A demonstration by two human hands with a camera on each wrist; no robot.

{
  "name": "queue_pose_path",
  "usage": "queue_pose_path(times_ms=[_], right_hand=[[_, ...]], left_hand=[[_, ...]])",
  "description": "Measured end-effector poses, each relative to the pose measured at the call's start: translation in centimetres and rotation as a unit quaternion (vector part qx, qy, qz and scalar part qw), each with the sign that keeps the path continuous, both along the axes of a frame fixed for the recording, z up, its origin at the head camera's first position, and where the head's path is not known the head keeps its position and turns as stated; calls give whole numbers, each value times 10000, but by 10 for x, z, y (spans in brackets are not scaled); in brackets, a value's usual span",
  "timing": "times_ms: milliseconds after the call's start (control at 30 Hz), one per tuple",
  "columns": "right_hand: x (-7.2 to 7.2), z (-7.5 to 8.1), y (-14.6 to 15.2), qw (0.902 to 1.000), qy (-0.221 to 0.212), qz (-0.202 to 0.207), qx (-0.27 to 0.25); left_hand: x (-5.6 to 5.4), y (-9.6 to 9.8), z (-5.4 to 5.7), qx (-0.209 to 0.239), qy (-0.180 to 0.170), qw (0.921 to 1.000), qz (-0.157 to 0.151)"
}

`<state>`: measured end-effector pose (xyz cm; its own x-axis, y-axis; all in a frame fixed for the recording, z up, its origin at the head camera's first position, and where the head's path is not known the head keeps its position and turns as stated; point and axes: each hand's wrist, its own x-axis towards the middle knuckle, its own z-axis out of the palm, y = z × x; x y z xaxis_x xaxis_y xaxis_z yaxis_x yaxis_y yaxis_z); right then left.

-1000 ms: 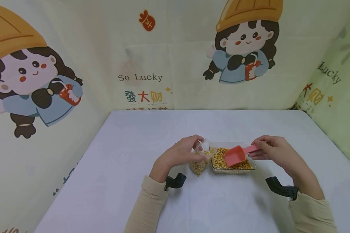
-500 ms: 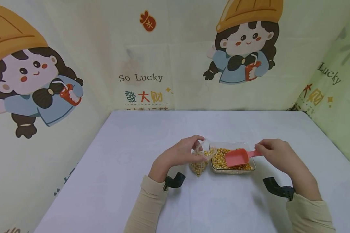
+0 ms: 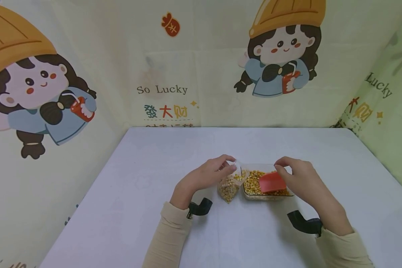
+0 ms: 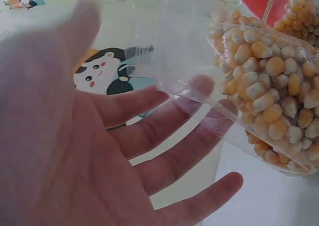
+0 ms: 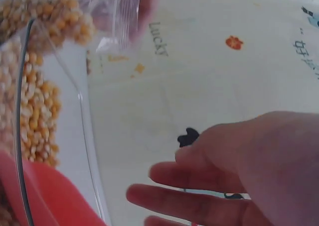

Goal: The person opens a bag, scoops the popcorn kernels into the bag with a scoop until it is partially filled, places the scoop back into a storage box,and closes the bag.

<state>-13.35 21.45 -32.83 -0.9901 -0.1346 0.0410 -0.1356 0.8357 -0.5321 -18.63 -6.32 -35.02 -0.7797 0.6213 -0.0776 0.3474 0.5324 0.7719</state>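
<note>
A clear plastic bag (image 3: 228,190) with corn kernels stands left of a clear rectangular container (image 3: 268,197) of corn. My left hand (image 3: 209,173) is at the bag's top; in the left wrist view its fingers (image 4: 174,161) are spread, fingertips touching or just behind the clear plastic (image 4: 184,52), thumb apart from it. A pinkish-red scoop (image 3: 271,182) lies on the corn in the container, its handle hidden behind my right hand (image 3: 301,182). That hand hovers above the container's right end. In the right wrist view its fingers (image 5: 169,201) extend and hold nothing.
Everything stands on a white table (image 3: 137,208). A cream cloth (image 3: 214,93) printed with cartoon figures and lettering hangs behind it and along the sides. Each wrist wears a black camera mount (image 3: 201,207).
My right hand has let go of the scoop's handle and moved left over the container. The scoop stays on the corn. My left thumb has lifted from the bag's mouth.
</note>
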Motion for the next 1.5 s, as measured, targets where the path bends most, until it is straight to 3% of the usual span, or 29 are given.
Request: queue_pose_path(times_ms=[167,367,600,767,933,1233,1500], right_hand=[[4,1,-12,9982,-100,555,-194],[8,1,-31,9909,-299,1229,-454],[11,-7,-51,9827,-485,1677,-618],[11,-14,-63,9853,10,1636,-480],[12,-17,-70,9902,504,1296,-139],[13,-17,-76,9942,317,1027,16],[10,-15,-70,9909,715,1123,-189]], left_hand=[[-1,-1,-1,287,125,9995,94],[-2,-1,-4,166,373,9990,192],[-5,4,-10,60,622,9979,189],[-5,6,-12,-79,727,9972,183],[-5,6,-11,-53,753,9970,182],[-6,2,-11,43,867,9957,335],[-10,-10,-8,381,1018,9932,409]])
